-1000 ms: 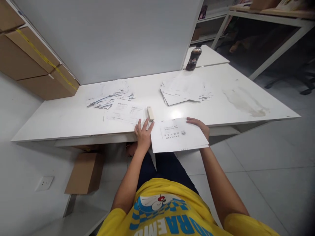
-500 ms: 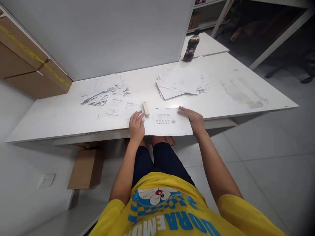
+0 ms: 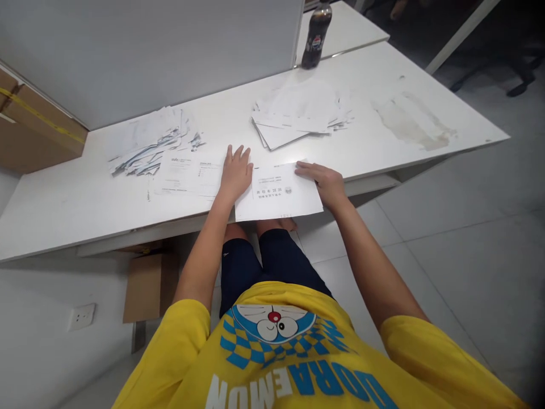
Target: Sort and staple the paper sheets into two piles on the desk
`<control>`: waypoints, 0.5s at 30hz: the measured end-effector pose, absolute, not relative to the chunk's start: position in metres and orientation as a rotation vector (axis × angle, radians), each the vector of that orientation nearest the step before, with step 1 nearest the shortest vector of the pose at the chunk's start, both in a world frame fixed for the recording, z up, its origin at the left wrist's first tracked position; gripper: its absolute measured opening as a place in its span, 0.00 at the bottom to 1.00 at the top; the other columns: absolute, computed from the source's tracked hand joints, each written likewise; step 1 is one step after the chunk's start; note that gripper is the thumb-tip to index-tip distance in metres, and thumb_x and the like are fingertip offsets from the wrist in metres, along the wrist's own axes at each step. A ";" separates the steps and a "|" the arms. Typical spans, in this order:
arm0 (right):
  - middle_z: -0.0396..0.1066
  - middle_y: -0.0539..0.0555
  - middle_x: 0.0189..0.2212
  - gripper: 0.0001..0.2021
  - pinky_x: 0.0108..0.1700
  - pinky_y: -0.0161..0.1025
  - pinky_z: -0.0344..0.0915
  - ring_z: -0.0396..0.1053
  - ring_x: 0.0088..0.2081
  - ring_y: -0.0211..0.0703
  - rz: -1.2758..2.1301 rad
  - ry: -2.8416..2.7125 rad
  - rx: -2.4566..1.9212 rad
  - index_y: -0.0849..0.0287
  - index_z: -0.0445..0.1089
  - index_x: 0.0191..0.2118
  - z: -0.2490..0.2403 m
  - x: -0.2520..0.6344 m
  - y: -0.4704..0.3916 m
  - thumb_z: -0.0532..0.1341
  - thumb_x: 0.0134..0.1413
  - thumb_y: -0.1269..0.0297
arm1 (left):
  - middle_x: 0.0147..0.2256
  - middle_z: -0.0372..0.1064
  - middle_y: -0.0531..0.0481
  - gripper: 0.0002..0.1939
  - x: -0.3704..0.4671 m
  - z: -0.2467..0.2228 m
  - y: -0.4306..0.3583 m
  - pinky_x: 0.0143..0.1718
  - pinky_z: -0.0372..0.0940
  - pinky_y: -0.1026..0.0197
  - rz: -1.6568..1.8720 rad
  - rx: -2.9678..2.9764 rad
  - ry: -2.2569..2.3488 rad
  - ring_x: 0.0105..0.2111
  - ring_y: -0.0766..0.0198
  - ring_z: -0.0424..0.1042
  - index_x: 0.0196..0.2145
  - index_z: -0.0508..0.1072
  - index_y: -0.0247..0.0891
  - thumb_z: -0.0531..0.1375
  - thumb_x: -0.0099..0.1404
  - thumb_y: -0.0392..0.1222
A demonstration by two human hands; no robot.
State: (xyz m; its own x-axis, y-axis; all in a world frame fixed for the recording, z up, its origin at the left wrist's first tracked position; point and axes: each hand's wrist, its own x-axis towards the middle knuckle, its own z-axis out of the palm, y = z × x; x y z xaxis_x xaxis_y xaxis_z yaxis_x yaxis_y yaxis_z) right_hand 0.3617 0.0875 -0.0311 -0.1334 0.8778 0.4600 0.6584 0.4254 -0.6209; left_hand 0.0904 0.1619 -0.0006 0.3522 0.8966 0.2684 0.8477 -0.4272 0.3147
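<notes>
A printed sheet of paper lies at the table's front edge, its near side sticking out past the edge. My right hand grips its right side, with the fingers on top near the upper right corner. My left hand rests by the sheet's upper left corner, palm down, fingers stretched out and slightly apart. It covers the spot where a small cream block-like object stood; that object is hidden now. Left of this hand, other printed sheets lie flat on the table.
A fanned pile of torn-looking papers lies at the back left, another stack of paper behind the sheet. A cola bottle stands at the back of the white table. Cardboard boxes sit at the left end.
My left hand has moved forward from the sheet's left edge, over the cream object, and its fingers have stretched out. My right hand still holds the sheet. The view has shifted.
</notes>
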 end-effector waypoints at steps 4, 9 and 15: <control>0.72 0.43 0.53 0.14 0.60 0.51 0.65 0.69 0.55 0.50 0.345 -1.830 -1.313 0.47 0.76 0.47 -0.032 0.361 0.088 0.59 0.57 0.66 | 0.60 0.60 0.43 0.26 0.083 -0.004 0.168 0.68 0.39 0.45 0.643 2.512 1.426 0.67 0.55 0.46 0.56 0.67 0.39 0.43 0.72 0.55; 0.75 0.45 0.49 0.12 0.61 0.51 0.63 0.71 0.53 0.49 0.443 -1.766 -1.191 0.47 0.77 0.43 -0.030 0.358 0.086 0.59 0.55 0.65 | 0.50 0.71 0.44 0.25 0.079 0.006 0.164 0.68 0.44 0.49 0.790 2.524 1.359 0.59 0.59 0.62 0.49 0.72 0.37 0.40 0.74 0.50; 0.73 0.53 0.52 0.13 0.58 0.56 0.64 0.69 0.55 0.55 0.198 -1.095 -1.025 0.53 0.76 0.44 -0.024 0.375 0.112 0.59 0.56 0.60 | 0.51 0.71 0.44 0.25 0.069 0.006 0.159 0.66 0.50 0.48 0.962 2.419 1.323 0.61 0.57 0.59 0.47 0.73 0.38 0.41 0.74 0.50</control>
